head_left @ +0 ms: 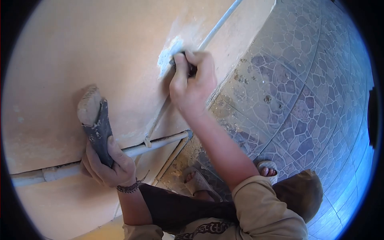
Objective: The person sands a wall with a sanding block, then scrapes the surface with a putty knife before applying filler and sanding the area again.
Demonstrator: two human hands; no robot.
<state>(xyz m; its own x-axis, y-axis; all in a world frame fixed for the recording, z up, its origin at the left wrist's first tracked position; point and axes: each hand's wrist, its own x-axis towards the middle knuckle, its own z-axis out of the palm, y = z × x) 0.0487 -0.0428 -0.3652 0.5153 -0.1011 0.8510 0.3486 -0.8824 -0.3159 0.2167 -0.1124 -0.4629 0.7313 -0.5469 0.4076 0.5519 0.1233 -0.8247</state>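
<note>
Putty (pixel 167 55) lay as one small white patch on the wall (pixel 80 48), beside a pipe (pixel 218 26). The rest looked bare, so the work seemed barely begun. The right hand (pixel 194 82) pressed a knife (pixel 175 62) there, fingers curled tight. The left hand (pixel 108 166) had its fingers wrapped round a loaded trowel (pixel 96 122) lower down.

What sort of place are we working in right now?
Probably a room being finished or repaired: a peach wall with a white filler patch, white pipes fixed along it, and a stone-pattern tile floor spattered with plaster. The left hand grips a loaded trowel, the right hand a spreader.
</note>
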